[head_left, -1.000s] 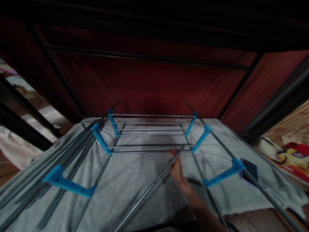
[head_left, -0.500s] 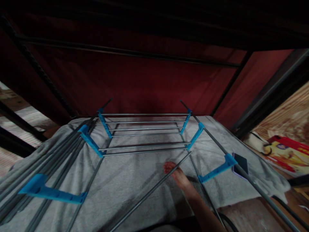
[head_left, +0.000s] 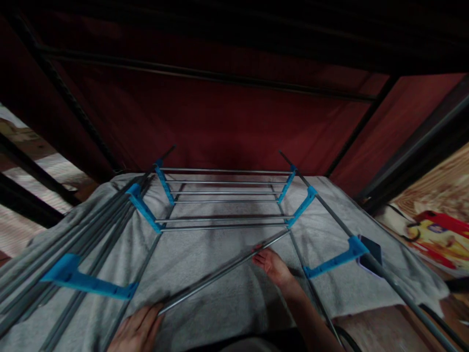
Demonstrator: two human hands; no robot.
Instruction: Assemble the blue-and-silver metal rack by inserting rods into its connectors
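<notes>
Metal rod (head_left: 220, 274) slants diagonally, far end pointing right.

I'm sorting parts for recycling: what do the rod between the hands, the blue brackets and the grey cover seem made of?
Rod: probably metal, smooth and grey, with bright highlights. Blue brackets: likely moulded plastic, evenly coloured, fairly matte. Grey cover: apparently soft fabric, perhaps fleece; it wrinkles and looks fuzzy.

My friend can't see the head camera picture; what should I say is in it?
A person's left hand is at the near end of a slanting metal rod, with the right hand farther along it. Metal bars and blue brackets form a frame on a grey blanket, with a phone at the right and red cloth behind.
</notes>
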